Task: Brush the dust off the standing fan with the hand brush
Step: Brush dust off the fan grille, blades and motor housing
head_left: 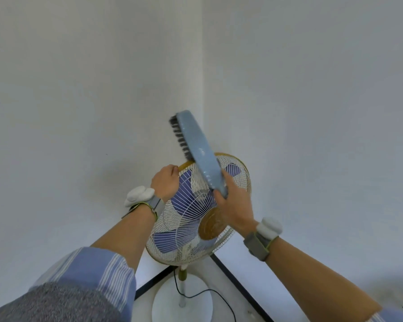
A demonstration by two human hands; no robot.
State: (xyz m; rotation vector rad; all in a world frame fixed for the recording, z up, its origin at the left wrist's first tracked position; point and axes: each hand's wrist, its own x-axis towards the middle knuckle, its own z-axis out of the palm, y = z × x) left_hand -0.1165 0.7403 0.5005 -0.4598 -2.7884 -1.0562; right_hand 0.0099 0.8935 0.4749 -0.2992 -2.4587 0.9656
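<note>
Striped sleeve nearest, at near left, leading up to left hand. Steadying standing fan by its yellow rim on the far left, fingers curled over that rim. Mid-brushing, by the look of it: hand brush gripped at its near end in right hand, fingers wrapped round the handle, bristles turned left and raised over the far edge of the grille; cannot tell whether touching the rim. Fan upright in the corner of the wall, round base low and near. Next, probably: bring bristles down onto the grille and sweep along the wires, keeping the left grip firm against any swing of the head.
</note>
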